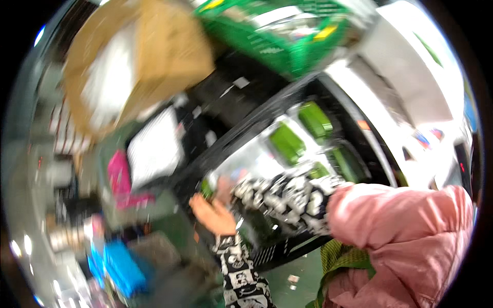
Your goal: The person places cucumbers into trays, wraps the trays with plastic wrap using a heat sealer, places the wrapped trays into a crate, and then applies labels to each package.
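Note:
A black crate holds green packs and clear or white plastic packaging. My left hand, below a black-and-white patterned sleeve, lies with fingers outstretched at the crate's left side, near a small green thing. My right hand reaches into the crate just right of my left one, its arm in a patterned cover and pink padded sleeve. Motion blur smears its fingers, so I cannot make out whether it grips anything.
Behind are a cardboard box with white contents and a green crate. A white padded parcel and pink package sit left. A blue bag is lower left; white boxes stand right.

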Demonstrator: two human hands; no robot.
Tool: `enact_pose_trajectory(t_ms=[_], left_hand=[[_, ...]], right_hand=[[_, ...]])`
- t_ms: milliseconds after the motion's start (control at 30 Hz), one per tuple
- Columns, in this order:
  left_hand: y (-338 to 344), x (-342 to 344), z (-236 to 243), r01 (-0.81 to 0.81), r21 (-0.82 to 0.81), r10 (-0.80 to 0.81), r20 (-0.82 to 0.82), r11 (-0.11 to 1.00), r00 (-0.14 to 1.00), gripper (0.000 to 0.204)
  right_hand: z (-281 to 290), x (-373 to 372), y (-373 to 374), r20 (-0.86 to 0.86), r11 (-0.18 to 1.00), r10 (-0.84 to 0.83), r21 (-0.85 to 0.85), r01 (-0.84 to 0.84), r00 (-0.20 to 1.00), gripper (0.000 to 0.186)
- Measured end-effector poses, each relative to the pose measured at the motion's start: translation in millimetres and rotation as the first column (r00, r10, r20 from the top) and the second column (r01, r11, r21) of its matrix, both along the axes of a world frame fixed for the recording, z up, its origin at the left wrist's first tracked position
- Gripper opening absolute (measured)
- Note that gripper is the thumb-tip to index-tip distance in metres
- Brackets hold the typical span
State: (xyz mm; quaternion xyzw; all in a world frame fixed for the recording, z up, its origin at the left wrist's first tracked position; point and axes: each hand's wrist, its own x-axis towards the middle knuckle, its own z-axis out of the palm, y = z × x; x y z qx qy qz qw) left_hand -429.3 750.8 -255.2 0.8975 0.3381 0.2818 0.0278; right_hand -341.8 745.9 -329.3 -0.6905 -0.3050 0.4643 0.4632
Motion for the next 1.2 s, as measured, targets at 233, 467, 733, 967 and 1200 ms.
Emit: enact_pose_trajectory(t_ms=[233,467,733,967,1200], left_hand=[[8,83,-15,-0.057,-0.22,-0.018,-0.326,0.974,0.945,0.057],[-69,167,2,0.207,-0.198,-0.245,-0.191,0.958,0.951,0.052],[-153,221,91,0.477,-0.233,-0.436,0.208,0.847,0.876,0.048],[-429,357,212,0.958,0.037,-0.824,0.52,0.285,0.225,0.048],[-718,476,231,0.874,-0.326,-0.747,0.662,-0.36,-0.061,0.048]], right_hand=[[95,91,-150,0.069,0.906,0.302,0.289,-0.309,0.951,0.07],[197,134,-374,-0.038,0.939,0.238,0.265,-0.22,0.971,0.057],[317,72,-660,-0.334,0.392,-0.856,0.079,0.917,0.395,0.037],[368,96,-844,0.044,-0.056,-0.99,0.748,0.662,-0.134,0.048],[328,242,-968,0.025,-0.127,-0.98,0.68,0.722,-0.195,0.078]])
